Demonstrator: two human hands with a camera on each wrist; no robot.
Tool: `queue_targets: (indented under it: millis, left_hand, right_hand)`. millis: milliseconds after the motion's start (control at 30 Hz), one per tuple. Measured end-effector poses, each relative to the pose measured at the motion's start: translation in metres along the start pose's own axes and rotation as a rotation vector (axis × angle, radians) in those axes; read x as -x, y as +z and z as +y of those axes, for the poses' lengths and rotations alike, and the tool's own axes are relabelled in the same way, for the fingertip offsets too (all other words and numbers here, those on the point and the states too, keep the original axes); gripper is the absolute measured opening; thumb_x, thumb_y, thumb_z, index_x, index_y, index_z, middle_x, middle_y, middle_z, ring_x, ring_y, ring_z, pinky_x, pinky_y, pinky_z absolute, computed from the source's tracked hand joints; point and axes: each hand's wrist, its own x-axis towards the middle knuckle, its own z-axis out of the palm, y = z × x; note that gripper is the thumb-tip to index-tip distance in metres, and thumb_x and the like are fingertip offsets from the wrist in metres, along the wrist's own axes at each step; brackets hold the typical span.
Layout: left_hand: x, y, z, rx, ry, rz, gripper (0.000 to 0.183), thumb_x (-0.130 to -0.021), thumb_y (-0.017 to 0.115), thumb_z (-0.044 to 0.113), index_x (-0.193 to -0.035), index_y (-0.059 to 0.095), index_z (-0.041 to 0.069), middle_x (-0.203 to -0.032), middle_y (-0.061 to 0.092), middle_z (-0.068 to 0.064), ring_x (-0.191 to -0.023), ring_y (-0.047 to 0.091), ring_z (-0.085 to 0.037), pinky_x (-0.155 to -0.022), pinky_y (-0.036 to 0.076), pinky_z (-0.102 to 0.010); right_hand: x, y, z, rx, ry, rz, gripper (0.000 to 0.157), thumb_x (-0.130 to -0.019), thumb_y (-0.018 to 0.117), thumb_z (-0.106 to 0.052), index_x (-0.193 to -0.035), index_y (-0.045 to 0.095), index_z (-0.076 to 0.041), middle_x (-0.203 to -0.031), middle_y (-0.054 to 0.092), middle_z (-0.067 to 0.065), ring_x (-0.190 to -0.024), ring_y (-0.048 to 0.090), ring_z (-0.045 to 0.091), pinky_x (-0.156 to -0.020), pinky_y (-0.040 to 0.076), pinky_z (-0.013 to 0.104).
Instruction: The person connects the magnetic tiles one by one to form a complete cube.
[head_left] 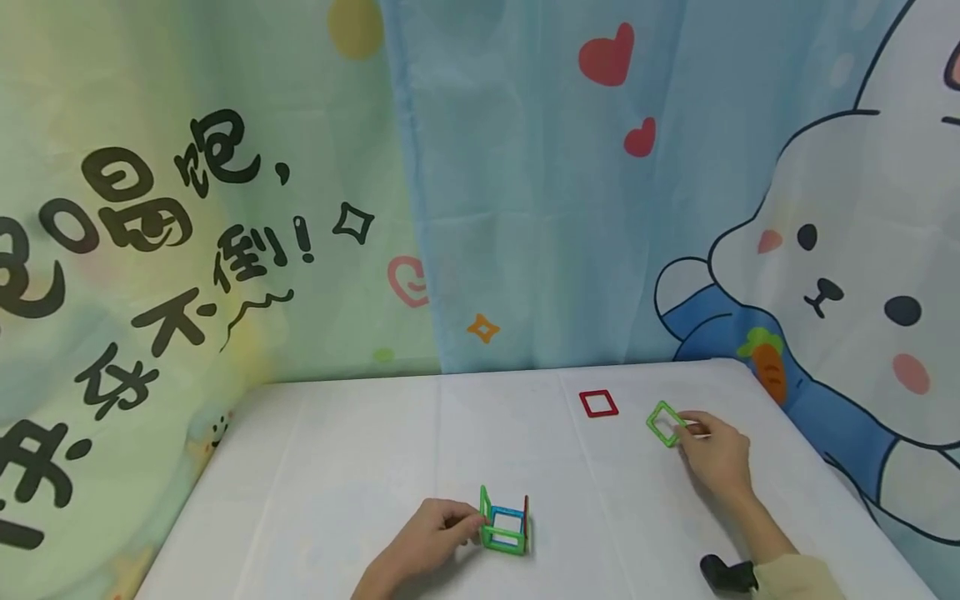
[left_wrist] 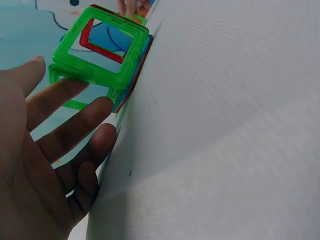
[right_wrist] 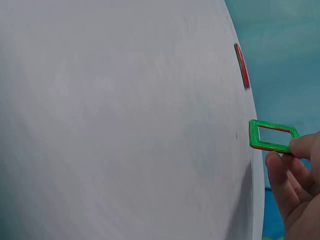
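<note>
In the head view, a small structure of square magnetic frame tiles (head_left: 504,542) stands on the table, with green, blue and red sides. My left hand (head_left: 442,533) is at its left side. The left wrist view shows the index and middle fingers (left_wrist: 75,125) reaching to the lower edge of a green tile (left_wrist: 100,75), the thumb apart from it. Farther right, my right hand (head_left: 716,454) pinches a single green square tile (head_left: 666,423) by one corner between thumb and fingers. A red square tile (head_left: 598,404) lies flat left of that hand.
The white-covered table (head_left: 360,450) ends at a printed curtain (head_left: 510,208) behind it. A black object (head_left: 727,575) shows by the right sleeve (head_left: 798,577) at the bottom edge.
</note>
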Motion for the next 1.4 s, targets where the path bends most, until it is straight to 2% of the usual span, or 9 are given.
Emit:
queue_targets:
  millis: [233,500,767,1033,1167,1400]
  left_hand:
    - [-0.001,0.002,-0.002,0.033,0.000,0.008,0.026,-0.099,0.056,0.033,-0.099,0.075,0.015,-0.079,0.068,0.007,-0.066,0.057,-0.007,-0.059,0.046,-0.023]
    - [0.000,0.004,0.001,0.068,0.020,0.013,0.027,-0.098,0.058,0.032,-0.100,0.075,0.011,-0.080,0.069,0.007,-0.069,0.060,-0.008,-0.062,0.048,-0.024]
    - [-0.001,0.006,-0.001,0.068,0.004,-0.004,0.027,-0.099,0.057,0.034,-0.099,0.074,0.013,-0.080,0.068,0.007,-0.069,0.061,-0.010,-0.060,0.047,-0.024]
    - [0.000,0.008,0.001,0.080,0.039,-0.045,0.025,-0.097,0.060,0.034,-0.093,0.074,0.014,-0.076,0.067,0.006,-0.065,0.055,-0.006,-0.058,0.045,-0.022]
    - [-0.001,0.008,0.004,0.070,0.058,-0.058,0.025,-0.097,0.060,0.034,-0.089,0.073,0.013,-0.074,0.064,0.006,-0.064,0.053,-0.005,-0.057,0.044,-0.021]
    - [-0.007,0.010,0.005,0.050,0.034,-0.052,0.025,-0.097,0.060,0.035,-0.090,0.073,0.014,-0.076,0.065,0.009,-0.067,0.056,-0.006,-0.061,0.046,-0.023]
  right_hand:
    - [0.013,0.007,-0.018,-0.073,-0.089,-0.039,0.020,-0.087,0.069,-0.002,-0.107,0.069,0.003,-0.086,0.069,0.019,-0.065,0.063,0.020,-0.050,0.047,0.021]
    - [0.030,0.011,-0.052,-0.165,-0.173,-0.085,0.016,-0.083,0.074,0.000,-0.099,0.072,0.000,-0.085,0.071,0.011,-0.068,0.062,0.016,-0.055,0.049,0.020]
    - [0.041,0.017,-0.076,-0.275,-0.141,-0.194,0.015,-0.083,0.075,0.000,-0.098,0.073,0.000,-0.083,0.071,0.009,-0.064,0.065,0.020,-0.055,0.051,0.023]
    - [0.054,0.023,-0.104,-0.361,-0.113,-0.294,0.012,-0.083,0.076,-0.004,-0.095,0.074,-0.002,-0.081,0.070,0.005,-0.068,0.066,0.026,-0.058,0.052,0.025]
    - [0.057,0.027,-0.116,-0.375,-0.121,-0.312,0.011,-0.083,0.076,-0.004,-0.094,0.075,-0.004,-0.081,0.071,0.003,-0.068,0.066,0.025,-0.058,0.053,0.025]
    - [0.059,0.030,-0.133,-0.403,-0.140,-0.310,0.012,-0.080,0.077,0.000,-0.092,0.075,-0.005,-0.083,0.071,0.004,-0.065,0.065,0.019,-0.056,0.052,0.025]
